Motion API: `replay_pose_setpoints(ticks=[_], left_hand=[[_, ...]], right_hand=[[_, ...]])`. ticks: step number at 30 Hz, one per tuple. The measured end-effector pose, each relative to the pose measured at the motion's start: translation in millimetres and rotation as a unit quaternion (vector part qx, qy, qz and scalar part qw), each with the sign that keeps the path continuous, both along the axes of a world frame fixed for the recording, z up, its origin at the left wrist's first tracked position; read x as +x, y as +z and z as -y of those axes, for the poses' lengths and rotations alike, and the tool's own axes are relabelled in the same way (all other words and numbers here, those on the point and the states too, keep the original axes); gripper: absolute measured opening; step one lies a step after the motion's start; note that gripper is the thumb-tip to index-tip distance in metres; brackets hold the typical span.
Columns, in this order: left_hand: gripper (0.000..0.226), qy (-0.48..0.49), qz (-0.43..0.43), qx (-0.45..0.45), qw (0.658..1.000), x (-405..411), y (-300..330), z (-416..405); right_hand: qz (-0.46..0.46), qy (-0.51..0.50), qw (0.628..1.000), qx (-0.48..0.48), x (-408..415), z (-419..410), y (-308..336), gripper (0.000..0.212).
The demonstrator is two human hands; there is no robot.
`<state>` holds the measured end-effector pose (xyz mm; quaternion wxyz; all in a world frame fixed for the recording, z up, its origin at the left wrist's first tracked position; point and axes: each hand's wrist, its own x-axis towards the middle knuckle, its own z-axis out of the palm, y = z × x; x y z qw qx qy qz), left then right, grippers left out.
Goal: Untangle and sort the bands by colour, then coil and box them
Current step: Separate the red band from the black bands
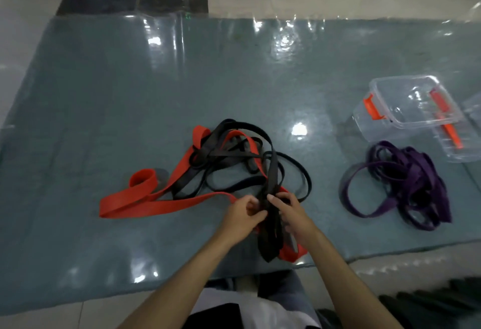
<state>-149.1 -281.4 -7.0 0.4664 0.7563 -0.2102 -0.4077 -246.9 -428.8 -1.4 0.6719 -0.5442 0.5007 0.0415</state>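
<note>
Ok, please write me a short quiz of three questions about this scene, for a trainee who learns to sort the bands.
1. True or false: the purple bands already lie apart from the red and black tangle.
2. Which bands does the right hand grip? A) purple B) black bands C) none
3. Fill in: the clear box with orange latches holds ____ bands so far.

Key:
1. True; they lie in their own heap in front of the box.
2. B; the left hand holds the same bundle, with the red band trailing to the left.
3. No.
</note>
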Motion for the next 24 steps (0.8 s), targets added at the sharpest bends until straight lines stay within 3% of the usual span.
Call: replay_pose_setpoints(ticks=[2,4,7,10,12,14,16,19,21,24], left_hand=[[0.011,-0.094,-0.047,-0.048,0.993,3,13,10],[0.026,-0.143,-0.072,-0.074,0.984,8,21,14],[0.027,-0.114,0.019,-0.082,0.99,18,20,16],[0.021,-0.018,0.136,-0.077,0.988,31,6,10],[0.018,-0.09,0.328,0.046,0.939,48,-8,-2],[0.039,-0.237,0.404,0.216,0.857,61,-23,-22],[0.046,-0.29,0.444,0.264,0.806,65,-24,-43],[0.025,-0.32,0.526,0.281,0.736,57,-18,-55],[0.022,-0.325,0.486,0.26,0.768,56,-23,-60],[0.025,-0.317,0.377,0.183,0.851,59,-17,-71]], right_hand=[[0.041,-0.078,0.995,0.051,4,4,4,0.042],[0.064,-0.113,0.99,0.062,3,14,12,0.042],[0.087,-0.053,0.994,0.049,1,29,20,0.048],[0.064,0.006,0.997,-0.051,14,36,25,0.048],[0.048,0.007,0.992,-0.113,27,38,31,0.05],[0.056,0.015,0.986,-0.157,35,42,39,0.054],[0.074,0.041,0.98,-0.179,46,43,46,0.055],[0.113,0.075,0.965,-0.227,70,36,53,0.054],[0.154,0.074,0.94,-0.296,88,23,57,0.052],[0.193,0.075,0.891,-0.405,107,-4,58,0.047]])
